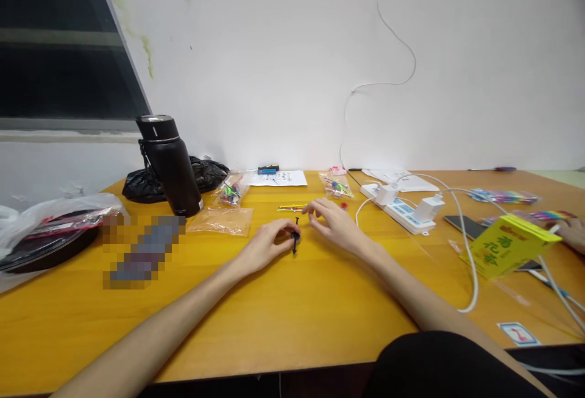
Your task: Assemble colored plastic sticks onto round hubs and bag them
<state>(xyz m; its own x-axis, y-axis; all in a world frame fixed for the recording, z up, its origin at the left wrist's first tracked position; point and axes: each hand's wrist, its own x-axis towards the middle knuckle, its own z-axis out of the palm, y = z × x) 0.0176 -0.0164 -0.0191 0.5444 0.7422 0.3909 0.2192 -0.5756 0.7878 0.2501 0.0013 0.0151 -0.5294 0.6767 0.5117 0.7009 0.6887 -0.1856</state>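
Between the thumb and fingers of my left hand (270, 242) is a small black piece (295, 237), with a thin shaft, a rounded middle and an arrow-like lower tip. My right hand (333, 222) hovers just to the right of it, fingers loosely bent and apart, with nothing visible in them. Behind both hands lie thin yellow, red and green sticks (292, 208), partly covered by my right fingers. A small red part (344, 206) lies just past the right hand.
On the left stand a black bottle (168, 169) and a plastic-wrapped round item (50, 242). Bags of small coloured parts (230, 192) lie behind. To the right are a power strip (402, 210), white cables, and a yellow box (508, 244) near another person's hand (571, 231).
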